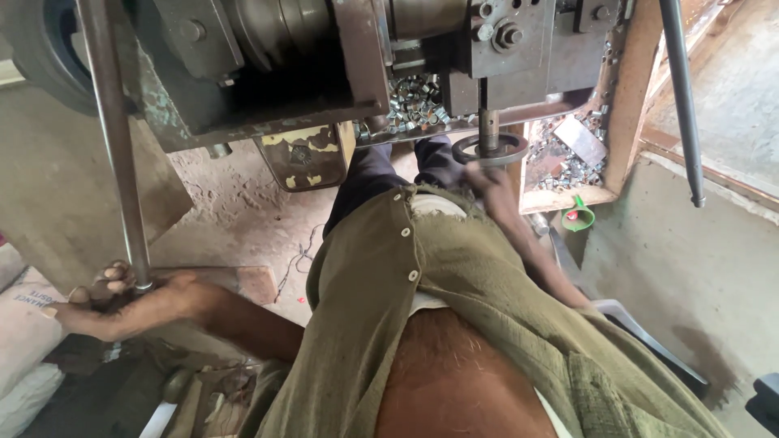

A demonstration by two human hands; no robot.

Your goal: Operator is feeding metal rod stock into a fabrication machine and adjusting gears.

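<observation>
Head view, left hand (122, 304) fingers clenched round steel rod (114, 138), right hand (491, 182) at handwheel (489, 150), grip unclear

The person wears an olive-green woven shirt (454, 308) with pale round buttons (405, 232), open low over a white undershirt (434, 207), above dark trousers (381, 174).

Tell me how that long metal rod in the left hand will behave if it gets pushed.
The long metal rod looks straight and solid, so it is probably stiff rather than springy. Its upper end runs up past the machine, so it likely swings like a lever instead of coming free. Its smooth surface may be slippery; the left hand wraps its lower end.
</observation>
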